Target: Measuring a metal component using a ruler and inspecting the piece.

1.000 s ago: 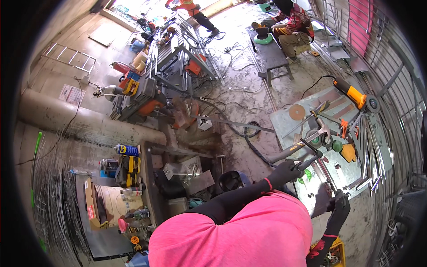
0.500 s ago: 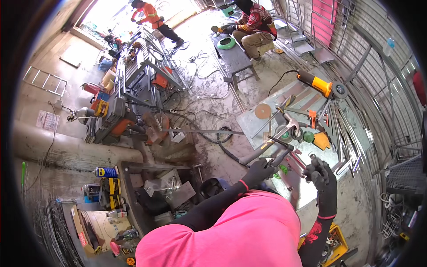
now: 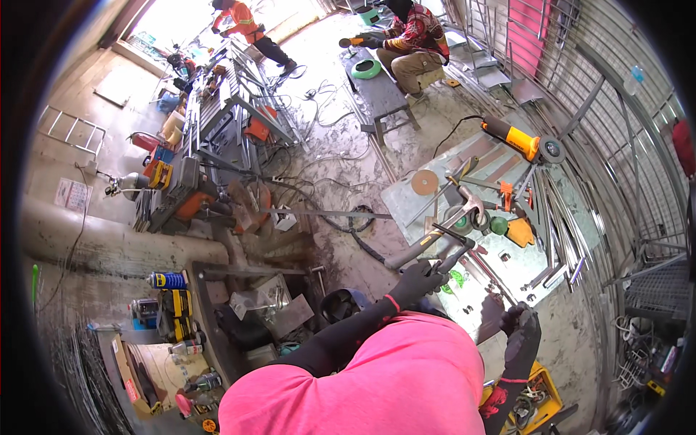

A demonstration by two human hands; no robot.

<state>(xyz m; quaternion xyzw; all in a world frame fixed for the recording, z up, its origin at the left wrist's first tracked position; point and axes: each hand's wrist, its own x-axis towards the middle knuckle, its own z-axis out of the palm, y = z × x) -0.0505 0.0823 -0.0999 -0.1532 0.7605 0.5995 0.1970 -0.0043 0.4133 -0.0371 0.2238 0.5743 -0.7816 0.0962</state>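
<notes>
My left hand (image 3: 420,283), in a dark glove, is closed around the grey handle of a hammer-like tool (image 3: 461,251) with a thin dark crosswise head. The tool is raised over the near left part of a metal sheet (image 3: 471,308). Beside it lies a claw hammer (image 3: 435,238), its handle pointing toward my left hand. At the sheet's near right edge is my right hand (image 3: 520,320), also gloved, fingers curled together; what they hold, if anything, is hidden. Small dark pieces (image 3: 505,256) and thin metal bars (image 3: 493,272) lie between my hands.
On the sheet's far side are an orange angle grinder (image 3: 515,138), a brown disc (image 3: 425,183) and an orange clamp (image 3: 506,192). Long metal strips lie at right. A yellow crate (image 3: 540,399) stands by my right arm. Two people (image 3: 413,40) (image 3: 250,29) work farther off.
My right hand has drawn back toward me, from above the sheet to its near edge. A small dark piece now shows where it was. The left hand keeps its tool, barely moved.
</notes>
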